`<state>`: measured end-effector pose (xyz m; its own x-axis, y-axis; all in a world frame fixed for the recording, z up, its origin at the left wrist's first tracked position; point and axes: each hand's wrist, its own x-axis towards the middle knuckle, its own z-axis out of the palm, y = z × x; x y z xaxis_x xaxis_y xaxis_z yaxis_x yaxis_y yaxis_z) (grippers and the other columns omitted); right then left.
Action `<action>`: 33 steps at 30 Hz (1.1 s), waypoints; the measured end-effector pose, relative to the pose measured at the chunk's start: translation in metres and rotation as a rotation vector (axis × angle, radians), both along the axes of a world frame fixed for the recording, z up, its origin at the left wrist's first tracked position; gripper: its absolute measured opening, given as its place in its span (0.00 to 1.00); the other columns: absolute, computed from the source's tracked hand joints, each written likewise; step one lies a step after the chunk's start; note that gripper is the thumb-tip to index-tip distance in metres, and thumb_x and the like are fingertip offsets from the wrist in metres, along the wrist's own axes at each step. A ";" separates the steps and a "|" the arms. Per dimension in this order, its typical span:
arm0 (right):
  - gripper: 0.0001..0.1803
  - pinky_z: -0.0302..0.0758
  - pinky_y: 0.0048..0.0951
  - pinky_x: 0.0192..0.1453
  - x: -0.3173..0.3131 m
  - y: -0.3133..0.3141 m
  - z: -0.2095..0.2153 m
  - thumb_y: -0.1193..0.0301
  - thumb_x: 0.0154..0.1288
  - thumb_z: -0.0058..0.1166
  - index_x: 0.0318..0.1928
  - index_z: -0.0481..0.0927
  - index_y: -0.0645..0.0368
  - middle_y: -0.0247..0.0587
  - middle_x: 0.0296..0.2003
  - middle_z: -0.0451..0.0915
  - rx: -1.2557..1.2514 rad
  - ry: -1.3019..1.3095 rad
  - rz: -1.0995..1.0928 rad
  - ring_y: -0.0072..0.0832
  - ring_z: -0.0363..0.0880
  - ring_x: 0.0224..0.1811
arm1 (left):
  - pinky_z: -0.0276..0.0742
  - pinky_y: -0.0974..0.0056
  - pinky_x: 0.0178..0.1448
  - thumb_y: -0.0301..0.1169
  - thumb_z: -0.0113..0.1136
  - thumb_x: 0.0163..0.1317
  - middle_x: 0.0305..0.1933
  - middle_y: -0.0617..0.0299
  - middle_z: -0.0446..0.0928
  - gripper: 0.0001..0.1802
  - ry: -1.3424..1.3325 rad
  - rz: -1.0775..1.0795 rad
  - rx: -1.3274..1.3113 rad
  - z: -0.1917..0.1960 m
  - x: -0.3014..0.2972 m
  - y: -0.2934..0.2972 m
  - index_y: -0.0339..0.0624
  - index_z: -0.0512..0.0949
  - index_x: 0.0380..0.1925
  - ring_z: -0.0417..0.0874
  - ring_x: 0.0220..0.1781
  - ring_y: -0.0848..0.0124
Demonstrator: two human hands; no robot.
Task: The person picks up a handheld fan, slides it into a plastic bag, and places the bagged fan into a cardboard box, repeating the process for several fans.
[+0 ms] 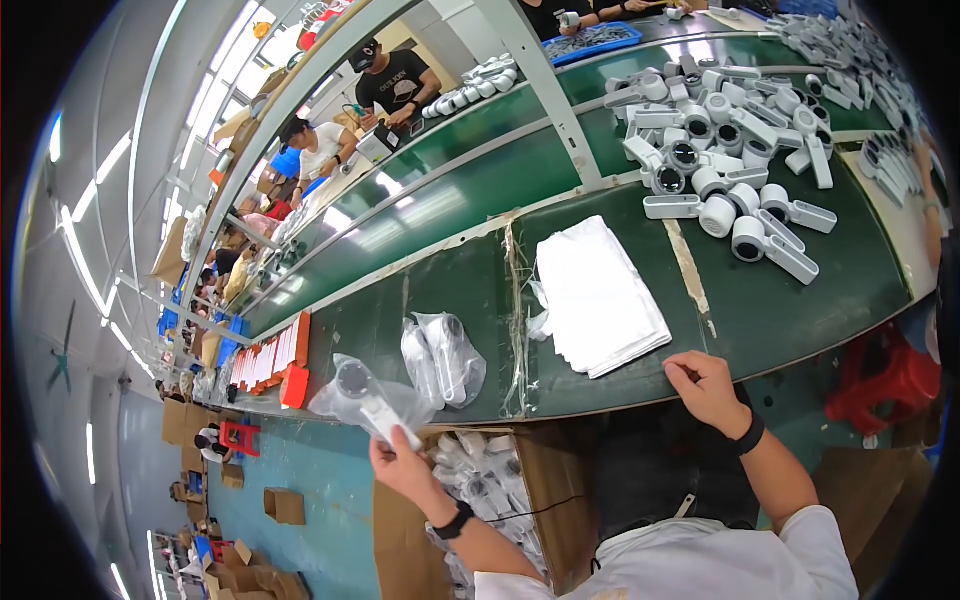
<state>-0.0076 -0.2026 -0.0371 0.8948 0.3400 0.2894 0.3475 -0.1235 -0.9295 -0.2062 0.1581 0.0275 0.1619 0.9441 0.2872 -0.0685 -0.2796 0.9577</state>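
Your left hand grips 1 bagged white device just left of the stack of clear bags; your right hand, fingers curled and holding nothing visible, touches the stack's near corner on the green conveyor belt.

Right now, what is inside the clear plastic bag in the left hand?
The clear plastic bag in the left hand holds one white device with a round dark-lensed head and a handle. The hand covers the handle's lower end.

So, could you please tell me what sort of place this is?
Most likely a factory packing line. A long green conveyor belt carries a pile of white devices, the left hand holds a bagged device, and other workers sit along the belt.
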 end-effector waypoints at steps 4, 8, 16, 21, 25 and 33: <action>0.06 0.70 0.21 0.28 0.001 0.002 0.000 0.75 0.62 0.57 0.36 0.82 0.66 0.38 0.27 0.80 -0.010 0.023 -0.021 0.19 0.74 0.24 | 0.70 0.70 0.21 0.34 0.65 0.60 0.34 0.60 0.78 0.22 0.442 0.273 0.201 -0.037 -0.003 0.077 0.29 0.76 0.49 0.77 0.29 0.75; 0.05 0.70 0.21 0.28 0.000 0.005 0.002 0.76 0.62 0.57 0.36 0.81 0.66 0.37 0.26 0.79 -0.009 0.008 -0.024 0.18 0.74 0.24 | 0.72 0.69 0.25 0.34 0.61 0.64 0.34 0.62 0.78 0.18 0.725 0.360 0.595 -0.087 0.010 0.115 0.31 0.76 0.47 0.75 0.27 0.74; 0.05 0.69 0.21 0.26 0.000 0.000 0.000 0.76 0.62 0.57 0.35 0.81 0.66 0.36 0.25 0.79 0.001 0.032 -0.005 0.17 0.73 0.23 | 0.75 0.67 0.46 0.30 0.62 0.61 0.49 0.56 0.74 0.25 0.307 0.227 0.094 -0.074 0.022 0.094 0.33 0.70 0.57 0.77 0.40 0.70; 0.05 0.68 0.21 0.26 -0.002 0.003 0.001 0.76 0.62 0.57 0.35 0.81 0.66 0.38 0.25 0.78 -0.022 -0.016 -0.008 0.19 0.72 0.22 | 0.69 0.63 0.59 0.25 0.63 0.56 0.59 0.52 0.69 0.40 0.370 -0.183 0.078 -0.088 0.010 0.101 0.34 0.57 0.68 0.73 0.54 0.65; 0.04 0.70 0.23 0.26 0.001 -0.003 -0.002 0.76 0.61 0.58 0.35 0.82 0.64 0.40 0.25 0.79 -0.049 -0.059 -0.034 0.23 0.74 0.21 | 0.67 0.62 0.63 0.23 0.64 0.52 0.59 0.49 0.70 0.42 0.425 -0.305 -0.029 -0.080 0.022 0.108 0.32 0.57 0.68 0.72 0.58 0.64; 0.06 0.73 0.24 0.29 -0.001 -0.012 0.002 0.72 0.61 0.59 0.36 0.83 0.62 0.38 0.29 0.81 0.056 0.010 0.040 0.24 0.77 0.25 | 0.65 0.60 0.65 0.20 0.63 0.50 0.58 0.49 0.73 0.36 0.546 -0.263 0.294 -0.094 0.020 0.112 0.30 0.65 0.62 0.73 0.58 0.61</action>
